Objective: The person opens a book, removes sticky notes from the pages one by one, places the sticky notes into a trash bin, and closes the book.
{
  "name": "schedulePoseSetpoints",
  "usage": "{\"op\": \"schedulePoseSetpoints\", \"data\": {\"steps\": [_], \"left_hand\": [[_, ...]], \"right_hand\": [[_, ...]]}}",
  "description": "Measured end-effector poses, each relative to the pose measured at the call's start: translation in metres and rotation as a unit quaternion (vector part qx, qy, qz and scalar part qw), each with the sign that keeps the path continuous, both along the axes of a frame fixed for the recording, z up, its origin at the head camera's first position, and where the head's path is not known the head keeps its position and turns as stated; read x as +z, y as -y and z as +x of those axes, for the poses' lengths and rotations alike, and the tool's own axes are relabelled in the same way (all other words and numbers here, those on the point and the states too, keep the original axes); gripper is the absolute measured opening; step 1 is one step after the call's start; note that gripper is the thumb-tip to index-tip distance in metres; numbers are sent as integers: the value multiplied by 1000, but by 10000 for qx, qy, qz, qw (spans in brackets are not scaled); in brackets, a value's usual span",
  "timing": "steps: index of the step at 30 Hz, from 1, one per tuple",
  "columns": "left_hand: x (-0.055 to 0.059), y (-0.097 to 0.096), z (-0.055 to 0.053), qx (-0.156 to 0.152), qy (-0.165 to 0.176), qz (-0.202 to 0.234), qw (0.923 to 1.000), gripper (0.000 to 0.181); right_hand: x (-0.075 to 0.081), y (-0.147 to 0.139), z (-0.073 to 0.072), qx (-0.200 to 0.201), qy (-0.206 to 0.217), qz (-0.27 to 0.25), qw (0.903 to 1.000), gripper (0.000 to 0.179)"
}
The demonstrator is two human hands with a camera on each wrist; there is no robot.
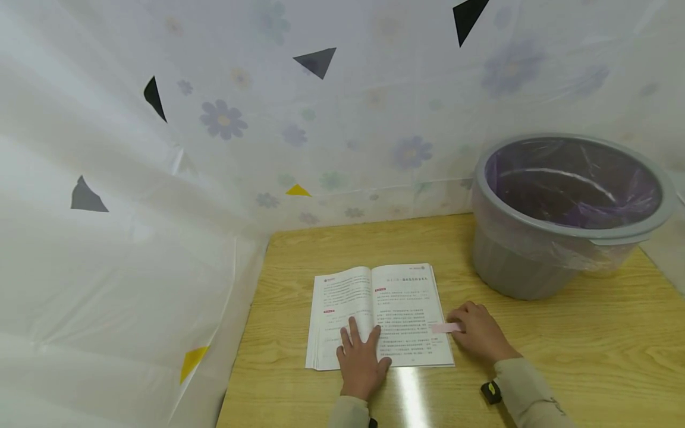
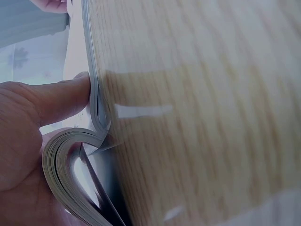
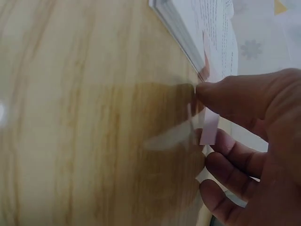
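An open book (image 1: 401, 297) with printed pages lies on the wooden table (image 1: 299, 249). My left hand (image 1: 361, 362) rests across its lower middle, fingers spread over both pages near the spine. In the left wrist view, the thumb (image 2: 63, 100) presses on the page by the lower edge, and the thick stack of pages (image 2: 59, 155) curves at the spine. At the book's right edge, my right hand (image 1: 478, 333) pinches a narrow pink paper strip (image 1: 445, 327), whose left end overlaps the right page. The right wrist view shows the strip's other end (image 3: 209, 129) sticking out below the thumb.
A large grey tub (image 1: 521, 261) lined with a clear, purplish plastic bag stands at the table's back right. White sheeting (image 1: 342, 142) with flowers and triangles hangs behind the table and along its left side. A black band (image 1: 490, 392) sits at the right sleeve.
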State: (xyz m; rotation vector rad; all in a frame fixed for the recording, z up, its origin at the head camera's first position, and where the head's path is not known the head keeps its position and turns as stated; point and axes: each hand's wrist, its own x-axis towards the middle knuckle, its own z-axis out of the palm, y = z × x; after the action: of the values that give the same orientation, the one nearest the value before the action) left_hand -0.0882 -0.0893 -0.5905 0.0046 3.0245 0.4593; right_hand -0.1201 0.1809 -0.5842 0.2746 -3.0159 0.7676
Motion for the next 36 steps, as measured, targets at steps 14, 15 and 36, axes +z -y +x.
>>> {"op": "schedulePoseSetpoints", "data": {"steps": [14, 15, 36], "left_hand": [[0, 0, 0, 30, 29, -22, 10000, 68], [0, 0, 0, 28, 31, -28, 10000, 68], [1, 0, -1, -19, 124, 10, 9999, 67]], "right_hand": [[-4, -2, -2, -138, 113, -137, 9997, 10], [-4, -2, -2, -138, 120, -190, 9997, 10], [-6, -12, -1, -96, 10, -467, 9989, 3]]}}
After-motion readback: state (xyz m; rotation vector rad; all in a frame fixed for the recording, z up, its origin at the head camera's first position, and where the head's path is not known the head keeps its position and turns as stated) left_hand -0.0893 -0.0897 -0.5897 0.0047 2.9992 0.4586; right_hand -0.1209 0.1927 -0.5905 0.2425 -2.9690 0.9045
